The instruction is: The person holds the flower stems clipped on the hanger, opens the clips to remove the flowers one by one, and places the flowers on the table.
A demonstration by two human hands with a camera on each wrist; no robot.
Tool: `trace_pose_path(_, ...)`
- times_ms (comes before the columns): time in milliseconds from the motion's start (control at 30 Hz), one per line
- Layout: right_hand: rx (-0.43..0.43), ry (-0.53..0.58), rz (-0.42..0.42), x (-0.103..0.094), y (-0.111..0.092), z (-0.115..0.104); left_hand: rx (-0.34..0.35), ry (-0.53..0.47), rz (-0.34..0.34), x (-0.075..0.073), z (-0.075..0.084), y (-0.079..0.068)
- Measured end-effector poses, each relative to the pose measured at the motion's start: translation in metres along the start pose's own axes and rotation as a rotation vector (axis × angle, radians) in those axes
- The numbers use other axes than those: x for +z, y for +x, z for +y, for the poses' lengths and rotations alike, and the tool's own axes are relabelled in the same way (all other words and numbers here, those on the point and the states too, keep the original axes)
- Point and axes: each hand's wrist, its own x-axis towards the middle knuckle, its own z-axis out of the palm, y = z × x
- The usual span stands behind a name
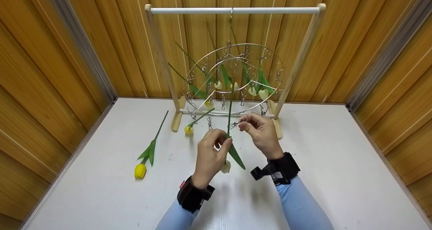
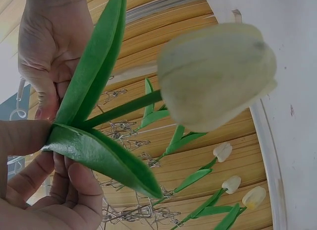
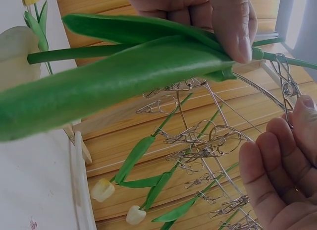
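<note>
A white artificial tulip hangs head down, its green stem rising past the ring of a wire clip hanger. Thumb and fingers of my left hand pinch that stem near the base of its leaves. My right hand pinches a metal clip between thumb and fingertips. In the right wrist view the clip's wires lie across the stem, just beyond the left fingers. Several other tulips, white and yellow, hang from clips around the hanger.
A yellow tulip lies on the white table, left of my hands. The hanger hooks over the white bar of a wooden stand. Wood-plank walls close in the back and sides.
</note>
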Motion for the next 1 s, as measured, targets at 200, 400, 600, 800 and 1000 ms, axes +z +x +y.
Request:
trace_pose_path(200,0.009,-0.011,0.004,-0.0005,0.0003,-0.0002,0.0,-0.004,0.002,-0.0002,-0.0002,0.0001)
trace_pose_path(400,0.021,-0.021,0.006,-0.0013,0.0005,-0.0002,-0.005,-0.003,0.0,-0.0004,-0.0006,-0.0002)
trace_pose_path(600,0.036,-0.013,0.012,-0.0016,0.0007,-0.0007,-0.01,-0.004,0.0,-0.001,0.0002,0.0004)
trace_pose_path(800,0.041,-0.016,0.017,-0.0023,0.0008,-0.0006,-0.006,0.003,0.002,-0.0002,-0.0011,-0.0006)
trace_pose_path(1000,0.046,-0.024,0.017,-0.0026,0.0016,0.0002,-0.012,0.011,-0.002,-0.0005,0.0007,-0.0003)
